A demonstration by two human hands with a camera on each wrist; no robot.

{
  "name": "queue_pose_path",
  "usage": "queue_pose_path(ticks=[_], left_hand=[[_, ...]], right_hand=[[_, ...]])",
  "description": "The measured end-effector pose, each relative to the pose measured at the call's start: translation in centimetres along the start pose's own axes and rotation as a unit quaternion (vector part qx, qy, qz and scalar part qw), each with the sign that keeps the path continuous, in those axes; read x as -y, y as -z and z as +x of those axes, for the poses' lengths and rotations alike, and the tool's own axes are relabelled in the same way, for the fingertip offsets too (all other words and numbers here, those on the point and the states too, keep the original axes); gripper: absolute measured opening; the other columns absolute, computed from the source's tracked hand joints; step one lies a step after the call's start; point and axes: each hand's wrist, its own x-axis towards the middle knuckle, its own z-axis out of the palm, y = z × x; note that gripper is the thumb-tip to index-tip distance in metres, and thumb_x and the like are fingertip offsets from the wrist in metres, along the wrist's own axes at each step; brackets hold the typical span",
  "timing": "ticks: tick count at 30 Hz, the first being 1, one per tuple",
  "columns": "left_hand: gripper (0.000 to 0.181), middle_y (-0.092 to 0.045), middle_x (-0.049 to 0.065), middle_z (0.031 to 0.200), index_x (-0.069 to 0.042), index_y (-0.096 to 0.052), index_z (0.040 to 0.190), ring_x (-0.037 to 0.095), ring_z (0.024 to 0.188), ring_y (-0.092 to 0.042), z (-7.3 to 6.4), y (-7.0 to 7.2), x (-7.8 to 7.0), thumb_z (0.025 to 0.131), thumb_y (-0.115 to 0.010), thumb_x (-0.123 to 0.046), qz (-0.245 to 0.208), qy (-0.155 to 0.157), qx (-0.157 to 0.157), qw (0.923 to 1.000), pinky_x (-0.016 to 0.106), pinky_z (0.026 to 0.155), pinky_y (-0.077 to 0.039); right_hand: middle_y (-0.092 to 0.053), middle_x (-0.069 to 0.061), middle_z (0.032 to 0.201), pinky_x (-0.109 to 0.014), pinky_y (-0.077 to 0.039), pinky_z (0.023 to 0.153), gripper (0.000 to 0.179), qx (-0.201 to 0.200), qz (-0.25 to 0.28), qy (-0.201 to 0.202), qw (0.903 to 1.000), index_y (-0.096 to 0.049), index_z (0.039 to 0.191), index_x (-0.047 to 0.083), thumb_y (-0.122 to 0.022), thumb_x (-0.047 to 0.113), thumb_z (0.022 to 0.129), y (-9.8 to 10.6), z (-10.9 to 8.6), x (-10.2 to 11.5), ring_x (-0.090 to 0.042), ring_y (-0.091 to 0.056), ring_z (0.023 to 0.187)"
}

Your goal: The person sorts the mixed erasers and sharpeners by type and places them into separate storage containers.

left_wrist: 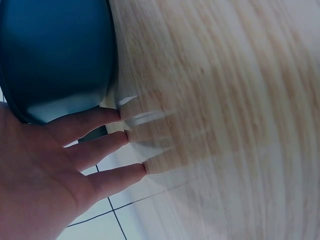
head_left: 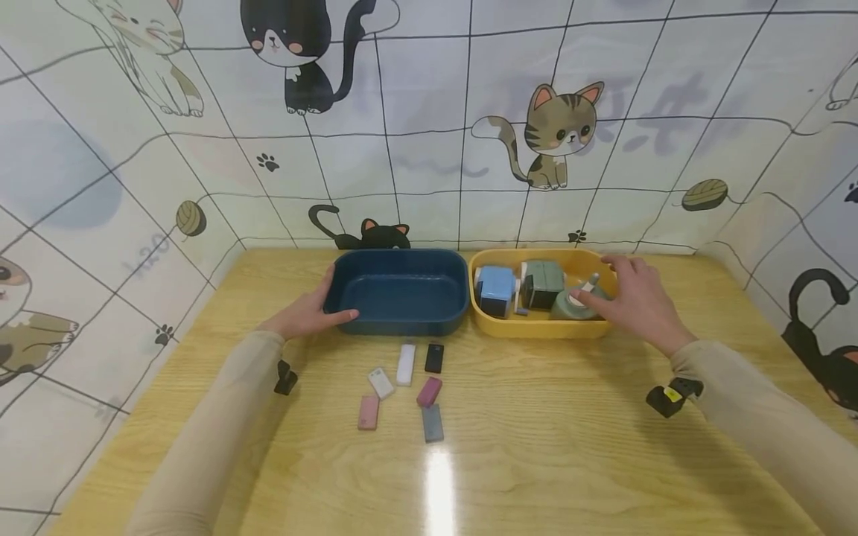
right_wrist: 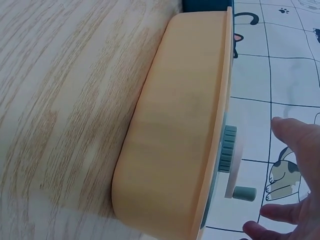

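Observation:
My left hand (head_left: 310, 307) rests at the left end of an empty navy blue bin (head_left: 402, 328), thumb at the front rim. In the left wrist view its fingers (left_wrist: 112, 177) are straight and spread beside the bin wall. Over the right end of a yellow bin (head_left: 536, 328), my right hand (head_left: 640, 301) has its fingers spread, holding nothing. Closest to it is a round green crank pencil sharpener (head_left: 571, 308), its crank handle (right_wrist: 244, 193) showing in the right wrist view. A light blue sharpener (head_left: 497, 280) and a dark green one (head_left: 546, 280) sit further left in the bin.
In front of the bins lie several small flat blocks: a long white one (head_left: 405, 365), black (head_left: 434, 358), small white (head_left: 381, 383), magenta (head_left: 430, 391), pink (head_left: 368, 412) and grey (head_left: 432, 423). A cat-patterned backdrop (head_left: 429, 164) rises behind the wooden table (head_left: 550, 447).

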Motion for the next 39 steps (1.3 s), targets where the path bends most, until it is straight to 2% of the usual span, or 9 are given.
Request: queue_pose_path(ticks=[6,14,27,31,35,39], left_hand=[[0.111,-0.007,0.028,0.156,-0.014,0.02,0.152,0.048,0.136,-0.025,0.0,0.0,-0.1,0.088,-0.057,-0.062,-0.003,-0.001,0.0,1.0,0.056,0.109,-0.024],[0.112,-0.01,0.031,0.154,-0.013,0.02,0.152,0.05,0.134,-0.029,-0.1,0.3,-0.1,0.088,-0.057,-0.063,0.002,0.004,0.004,1.0,0.057,0.108,-0.026],[0.112,-0.007,0.03,0.155,-0.013,0.02,0.152,0.05,0.135,-0.026,0.0,0.1,-0.1,0.088,-0.057,-0.063,0.0,0.006,0.008,1.0,0.058,0.108,-0.024],[0.112,-0.008,0.03,0.155,-0.013,0.02,0.152,0.05,0.135,-0.027,-0.1,0.1,-0.1,0.088,-0.057,-0.063,0.001,0.006,0.008,0.9999,0.058,0.108,-0.025],[0.111,-0.008,0.029,0.155,-0.014,0.02,0.152,0.049,0.135,-0.027,-0.2,0.1,-0.1,0.088,-0.057,-0.063,-0.001,0.008,0.008,0.9999,0.057,0.108,-0.025],[0.111,-0.009,0.029,0.155,-0.014,0.019,0.152,0.049,0.134,-0.029,-0.2,0.1,-0.1,0.087,-0.057,-0.063,-0.001,0.007,0.006,1.0,0.057,0.108,-0.026]], right_hand=[[-0.039,-0.036,0.131,-0.066,-0.031,0.091,0.08,-0.003,-0.001,0.008,1.0,-0.037,0.139,-0.009,-0.065,0.048,0.09,0.1,-0.1,0.2,-0.054,-0.034,0.117],[-0.039,-0.033,0.131,-0.066,-0.03,0.092,0.083,-0.01,0.009,-0.009,0.9999,-0.036,0.14,-0.007,-0.061,0.053,0.09,0.7,-0.2,0.1,-0.053,-0.032,0.119],[-0.04,-0.035,0.13,-0.067,-0.028,0.094,0.08,-0.021,0.008,0.001,0.9997,-0.037,0.138,-0.011,-0.06,0.05,0.092,1.1,-0.3,0.0,-0.054,-0.031,0.12],[-0.041,-0.035,0.13,-0.067,-0.026,0.096,0.072,-0.028,0.021,0.04,0.9986,-0.041,0.135,-0.011,-0.067,0.039,0.091,0.6,-0.4,0.5,-0.054,-0.031,0.121],[-0.045,-0.031,0.125,-0.062,-0.033,0.091,0.061,-0.043,0.022,0.12,0.9916,-0.047,0.129,-0.009,-0.075,0.023,0.084,-0.5,-0.9,1.6,-0.049,-0.037,0.115],[-0.049,-0.025,0.118,-0.054,-0.041,0.082,0.053,-0.035,0.013,0.18,0.9829,-0.053,0.122,-0.004,-0.078,0.017,0.081,-1.8,-1.3,3.5,-0.041,-0.044,0.107]])
